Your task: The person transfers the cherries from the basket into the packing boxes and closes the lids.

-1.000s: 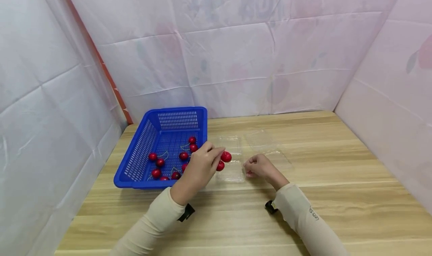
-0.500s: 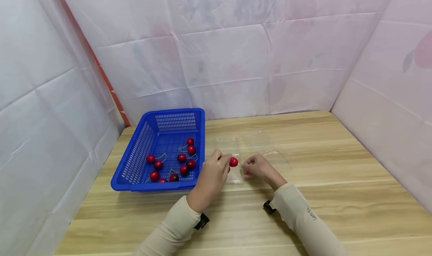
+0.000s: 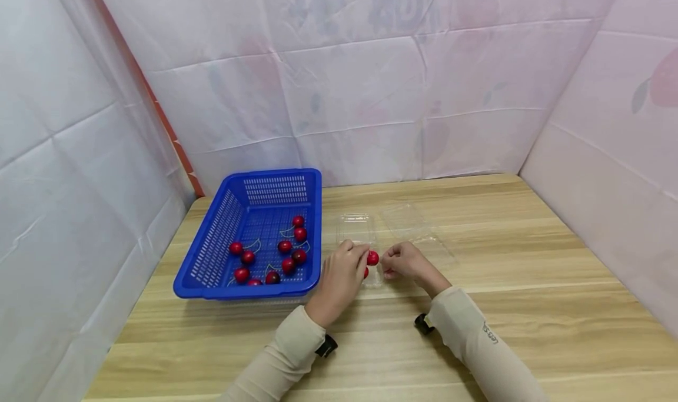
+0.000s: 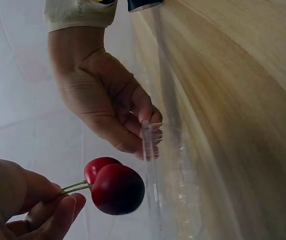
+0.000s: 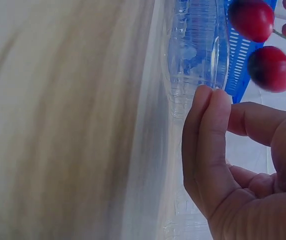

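My left hand (image 3: 339, 277) pinches the thin green stems of a pair of red cherries (image 4: 118, 189) between thumb and fingers. The two cherries dangle just above a clear plastic box (image 3: 356, 228) on the table. In the left wrist view they hang beside the box's rim. My right hand (image 3: 410, 263) pinches the right rim of that box with thumb and fingertips, as the right wrist view also shows. In the head view my left hand covers part of the box.
Left of the box stands a blue slotted basket (image 3: 318, 225) with several stemmed cherries (image 3: 288, 265) in it. More clear plastic (image 3: 408, 221) lies to the right, its outline faint on the wooden table (image 3: 529, 284). White printed cloth (image 3: 360, 90) walls off the back and sides.
My left hand has carried the cherry pair rightward from the basket's side to over the box, and slightly lower. My right hand has stayed at the box's rim.
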A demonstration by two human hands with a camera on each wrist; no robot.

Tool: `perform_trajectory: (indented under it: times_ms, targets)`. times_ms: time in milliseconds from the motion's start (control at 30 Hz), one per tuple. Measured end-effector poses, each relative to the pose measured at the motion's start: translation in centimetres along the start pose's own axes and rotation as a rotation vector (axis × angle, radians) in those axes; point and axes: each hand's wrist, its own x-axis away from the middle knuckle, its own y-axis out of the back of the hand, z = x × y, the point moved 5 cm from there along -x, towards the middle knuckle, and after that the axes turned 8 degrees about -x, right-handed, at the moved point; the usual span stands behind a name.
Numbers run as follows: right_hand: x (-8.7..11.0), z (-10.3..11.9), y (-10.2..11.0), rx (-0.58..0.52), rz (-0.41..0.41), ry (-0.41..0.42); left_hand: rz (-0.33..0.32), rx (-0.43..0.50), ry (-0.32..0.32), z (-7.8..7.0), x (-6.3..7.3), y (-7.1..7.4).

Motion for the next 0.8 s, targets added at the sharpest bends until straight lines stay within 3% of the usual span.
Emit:
perform_trajectory:
  times_ms: [467,800]
  targets:
    - [-0.5,0.0,-0.4,-0.022,0.015,0.003,-0.026,0.029,0.107,2.0,-0.1,-3.0]
    - [-0.4,0.0,-0.3,0.017,0.000,-0.007,0.048,-0.100,0.106,2.4,-0.3,-3.9]
